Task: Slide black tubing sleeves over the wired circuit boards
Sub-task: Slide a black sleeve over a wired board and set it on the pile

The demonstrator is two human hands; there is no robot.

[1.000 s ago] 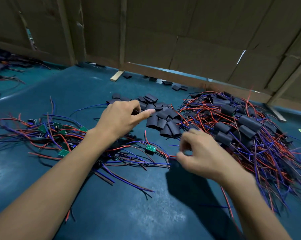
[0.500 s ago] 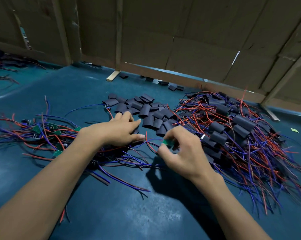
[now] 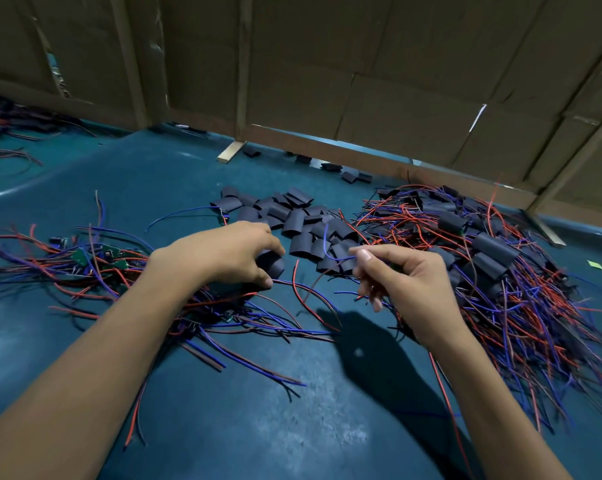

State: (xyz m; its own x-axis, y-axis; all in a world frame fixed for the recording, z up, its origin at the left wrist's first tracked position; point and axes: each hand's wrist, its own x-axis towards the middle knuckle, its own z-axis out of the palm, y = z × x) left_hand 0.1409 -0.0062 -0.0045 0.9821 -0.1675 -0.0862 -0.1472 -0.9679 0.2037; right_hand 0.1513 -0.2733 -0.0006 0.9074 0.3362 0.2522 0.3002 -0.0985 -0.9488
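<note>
Gripping a black tubing sleeve (image 3: pixel 272 263), your left hand (image 3: pixel 230 252) hovers just over the teal surface (image 3: pixel 258 410). Your right hand (image 3: pixel 401 282) pinches thin wires (image 3: pixel 330 251) between thumb and fingertips. Loose sleeves (image 3: pixel 292 216) lie just beyond both hands; bare circuit boards (image 3: pixel 95 254) left of your left hand, sleeved ones (image 3: pixel 493 247) right of your right.

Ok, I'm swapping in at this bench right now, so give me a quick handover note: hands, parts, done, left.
Left hand grips one black sleeve.
Right hand pinches blue and red wires; the board on them is hidden.
Loose sleeves lie heaped behind the hands.
Bare green boards with wires lie on the left.
Sleeved boards are piled on the right.
Left: sleeve the held one, then the left pile.
</note>
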